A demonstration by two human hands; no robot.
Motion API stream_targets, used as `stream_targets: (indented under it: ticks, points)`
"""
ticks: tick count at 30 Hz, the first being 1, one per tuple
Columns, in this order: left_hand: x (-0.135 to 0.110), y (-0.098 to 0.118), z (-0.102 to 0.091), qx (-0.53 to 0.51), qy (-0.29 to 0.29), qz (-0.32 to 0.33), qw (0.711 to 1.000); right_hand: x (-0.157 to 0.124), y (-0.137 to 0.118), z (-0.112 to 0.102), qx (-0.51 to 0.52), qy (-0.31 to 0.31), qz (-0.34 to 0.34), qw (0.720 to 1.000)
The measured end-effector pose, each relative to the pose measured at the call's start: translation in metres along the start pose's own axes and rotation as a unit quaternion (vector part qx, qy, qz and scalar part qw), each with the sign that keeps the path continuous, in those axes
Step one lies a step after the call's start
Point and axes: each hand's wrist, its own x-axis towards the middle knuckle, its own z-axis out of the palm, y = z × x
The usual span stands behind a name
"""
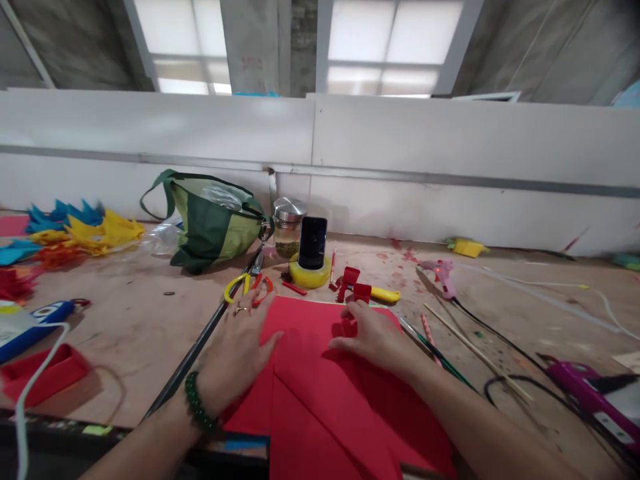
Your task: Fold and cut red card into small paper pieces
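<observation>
My left hand (240, 353), with a ring and a green bead bracelet (198, 403), lies with fingers stretched and thumb apart at the left edge of the red paper sheets (310, 373). Its fingertips reach the yellow and orange handles of the scissors (235, 288). Over the upper right of the sheets, my right hand (375, 333) is curled, with a small red paper piece (346, 327) between thumb and fingers; its grip is partly hidden. Just beyond lie curled red pieces (351, 275) and a yellow-handled tool (385, 295).
A phone (313, 241) leans upright at a yellow tape roll (311, 272), beside a glass jar (289, 230) and green bag (215, 227). At right are a pink glue gun (443, 277), a wooden stick (475, 350) and a purple tool (590, 397). A red box shape (47, 373) sits left.
</observation>
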Motion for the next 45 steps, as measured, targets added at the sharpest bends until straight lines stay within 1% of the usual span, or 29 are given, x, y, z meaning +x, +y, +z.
stream_targets:
  ticks: [1,2,4,6,7,8,10,13,15,17,19,23,26,30,35,39,41,43,44,45]
  points:
    - [-0.002,0.005,-0.002,0.007,-0.012,0.017,1.0,-0.002,-0.003,0.0,-0.001,-0.014,0.013,1.0]
    - [-0.004,0.011,-0.005,0.004,-0.035,0.036,0.999,-0.003,-0.005,-0.001,0.001,-0.021,0.022,1.0]
    - [-0.008,0.024,-0.007,-0.025,-0.116,0.088,0.989,-0.007,-0.01,-0.005,0.006,-0.034,0.034,0.999]
    - [-0.01,0.036,-0.004,-0.061,-0.212,0.137,0.966,-0.01,-0.011,-0.01,0.004,-0.065,0.036,0.997]
    - [-0.011,0.04,-0.001,-0.073,-0.247,0.146,0.955,-0.012,-0.01,-0.012,0.0,-0.084,0.037,0.996]
    - [-0.01,0.043,0.002,-0.081,-0.27,0.144,0.949,-0.013,-0.008,-0.013,-0.004,-0.105,0.037,0.994]
    - [-0.005,0.043,0.011,-0.093,-0.289,0.12,0.945,-0.014,-0.003,-0.015,-0.004,-0.144,0.04,0.989]
    - [0.008,0.034,0.021,-0.1,-0.275,0.062,0.954,-0.012,0.005,-0.017,0.003,-0.164,0.041,0.986]
    - [0.016,0.027,0.022,-0.104,-0.258,0.027,0.96,-0.008,0.011,-0.018,0.017,-0.15,0.044,0.988]
    - [0.019,0.024,0.021,-0.115,-0.249,0.012,0.961,-0.004,0.015,-0.019,0.039,-0.132,0.055,0.989]
    - [0.018,0.025,0.018,-0.13,-0.247,0.013,0.96,0.0,0.017,-0.017,0.069,-0.13,0.069,0.987]
    - [0.006,0.033,0.012,-0.131,-0.228,0.023,0.965,0.0,0.018,-0.009,0.145,-0.157,0.08,0.974]
    - [0.0,0.036,0.012,-0.136,-0.242,0.033,0.96,0.001,0.017,-0.001,0.18,-0.156,0.071,0.969]
    - [-0.001,0.034,0.017,-0.122,-0.243,0.038,0.962,0.0,0.012,0.005,0.156,-0.122,0.066,0.978]
    - [-0.002,0.038,0.022,-0.065,-0.264,0.071,0.96,-0.009,0.001,0.005,0.09,-0.083,0.098,0.988]
    - [-0.004,0.041,0.023,-0.056,-0.258,0.079,0.961,-0.008,0.002,0.004,0.125,-0.095,0.112,0.981]
    - [-0.001,0.042,0.02,-0.065,-0.245,0.071,0.965,-0.004,0.004,0.002,0.154,-0.104,0.105,0.977]
    - [0.008,0.04,0.014,-0.099,-0.215,0.058,0.97,0.0,0.005,-0.004,0.182,-0.104,0.095,0.973]
    - [0.014,0.037,0.01,-0.129,-0.184,0.049,0.973,0.001,0.005,-0.008,0.196,-0.095,0.088,0.972]
    - [0.021,0.034,0.006,-0.169,-0.14,0.035,0.975,0.002,0.004,-0.014,0.216,-0.078,0.081,0.97]
